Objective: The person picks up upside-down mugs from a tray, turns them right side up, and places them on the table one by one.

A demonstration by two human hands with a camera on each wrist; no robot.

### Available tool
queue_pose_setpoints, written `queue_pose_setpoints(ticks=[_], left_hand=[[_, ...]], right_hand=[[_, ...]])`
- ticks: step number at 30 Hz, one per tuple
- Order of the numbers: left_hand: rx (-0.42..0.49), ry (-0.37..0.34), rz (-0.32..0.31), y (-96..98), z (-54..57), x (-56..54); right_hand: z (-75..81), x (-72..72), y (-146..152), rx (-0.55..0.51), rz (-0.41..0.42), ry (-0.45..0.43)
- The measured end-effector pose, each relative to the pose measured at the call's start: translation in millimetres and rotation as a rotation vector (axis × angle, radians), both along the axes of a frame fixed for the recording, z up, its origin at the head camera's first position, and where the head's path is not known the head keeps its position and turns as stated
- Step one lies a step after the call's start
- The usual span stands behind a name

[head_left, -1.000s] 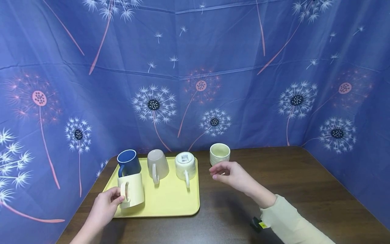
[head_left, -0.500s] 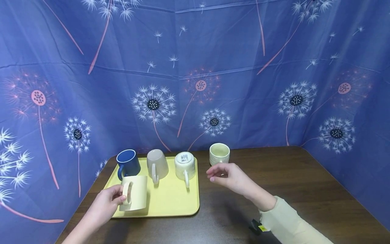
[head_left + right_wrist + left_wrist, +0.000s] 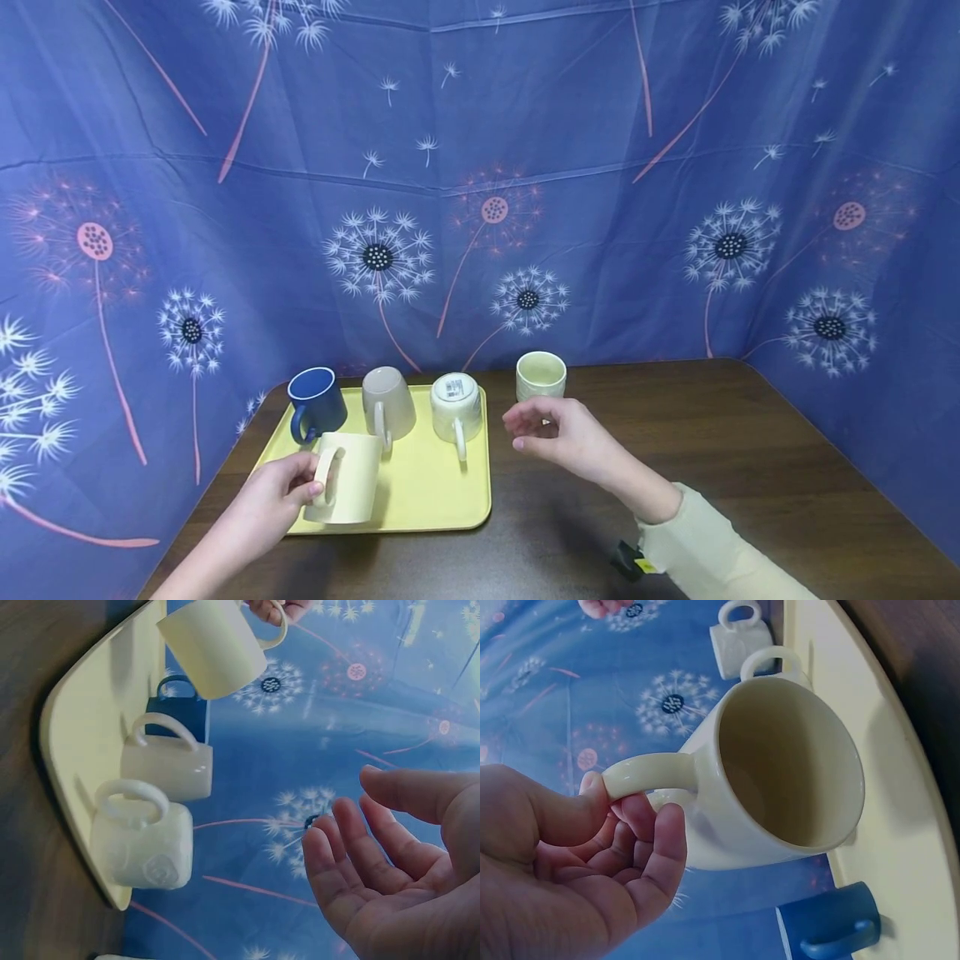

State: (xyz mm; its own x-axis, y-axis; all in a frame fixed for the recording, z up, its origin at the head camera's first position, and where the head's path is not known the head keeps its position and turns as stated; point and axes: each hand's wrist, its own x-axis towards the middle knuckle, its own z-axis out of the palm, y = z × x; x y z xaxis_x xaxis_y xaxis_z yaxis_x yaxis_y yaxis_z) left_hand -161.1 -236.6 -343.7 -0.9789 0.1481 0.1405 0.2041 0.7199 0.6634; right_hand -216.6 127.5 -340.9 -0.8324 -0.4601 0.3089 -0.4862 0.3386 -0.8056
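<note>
- Above the near left part of the tray (image 3: pixel 427 492), in the head view, the left hand (image 3: pixel 279 493) holds the yellow mug (image 3: pixel 358 479) by its side. The mug leans, and its dark shadow on the tray makes me think it is up off it. Behind it, the blue mug (image 3: pixel 328 407) stands right way up. Along the back of the tray, the gray mug (image 3: pixel 396 404) and the white mug (image 3: pixel 456 408) sit upside down.
- Off the tray, same view, the right hand (image 3: pixel 564 435) hangs over the table (image 3: pixel 712 433). It hides the low part of the green cup (image 3: pixel 541 385), which has its mouth up.
- From the left wrist, you can see the thumb and a finger pinch the handle (image 3: pixel 651 772). The mouth of the yellow mug shows here but not in the head view, so it must tip down. I see nothing inside.
- From the right wrist, the right hand is loose, with bent fingers (image 3: pixel 397 840) and nothing in them. It touches no cup. The yellow mug looks clear of the tray here too.
- I think the step now is moving or turning the yellow mug; I can't tell which. The next move seems to call for a steady pinch and a gentle wrist, so it won't bump the blue mug.
</note>
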Motion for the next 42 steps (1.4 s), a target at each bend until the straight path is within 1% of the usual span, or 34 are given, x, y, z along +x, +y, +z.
queue_pose_setpoints(ticks=[3,6,9,14,19,28,35,42], left_hand=[[0.005,0.018,-0.051,3.5,2.8,0.9],[0.011,0.039,-0.114,7.0,4.8,1.7],[0.011,0.053,-0.154,12.1,9.5,1.5],[0.032,0.054,-0.218,21.9,16.4,0.5],[0.054,0.043,-0.283,31.3,18.9,-0.7],[0.092,0.029,-0.342,49.2,19.4,-2.1],[0.04,0.031,-0.368,66.8,25.3,-5.7],[0.032,0.043,-0.428,80.9,25.3,-9.8]], right_hand=[[3.9,1.9,-3.2,-0.03,0.006,0.003],[7.5,5.1,-7.1,-0.075,0.035,0.002],[10.4,7.8,-10.4,-0.111,0.066,0.004],[13.5,9.7,-13.6,-0.126,0.077,0.019],[16.5,13.5,-16.1,-0.141,0.078,0.032],[19.3,20.0,-19.5,-0.154,0.133,0.034],[16.1,21.3,-22.6,-0.163,0.157,0.065],[8.2,21.1,-26.3,-0.178,0.175,0.078]])
